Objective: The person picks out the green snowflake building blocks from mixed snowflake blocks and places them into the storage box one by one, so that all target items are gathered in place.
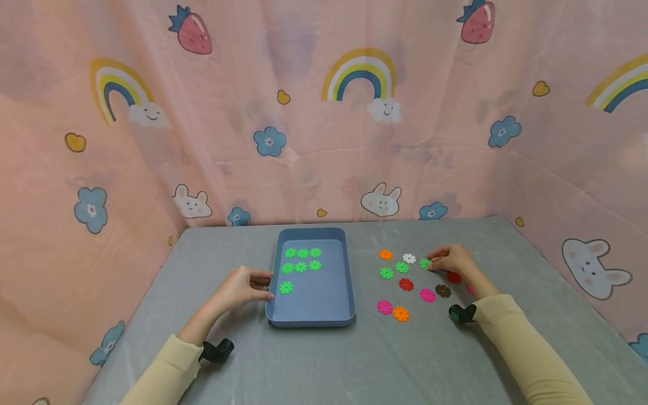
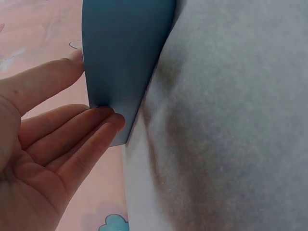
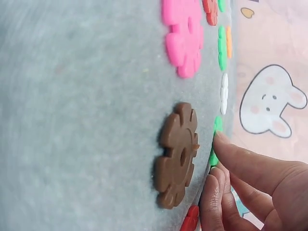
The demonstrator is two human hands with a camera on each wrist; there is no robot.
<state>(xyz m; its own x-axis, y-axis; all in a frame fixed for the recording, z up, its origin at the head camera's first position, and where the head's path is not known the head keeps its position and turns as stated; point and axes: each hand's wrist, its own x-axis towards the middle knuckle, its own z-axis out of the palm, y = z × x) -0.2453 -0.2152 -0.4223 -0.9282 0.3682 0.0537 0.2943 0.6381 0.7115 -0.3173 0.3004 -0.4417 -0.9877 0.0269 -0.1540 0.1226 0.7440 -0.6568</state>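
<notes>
At lower left of centre, the left hand (image 1: 238, 288) is resting straight fingers against the blue tray (image 1: 346, 281), grip released. Right of centre on the grey tabletop (image 1: 324, 360), the right hand (image 1: 452, 260) is pinching a green flower piece (image 1: 426, 262) among scattered coloured ones.

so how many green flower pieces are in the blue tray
7. Six lie in two rows of three at the far end of the blue tray, from to; one sits alone nearer the person. None look hidden.
</notes>
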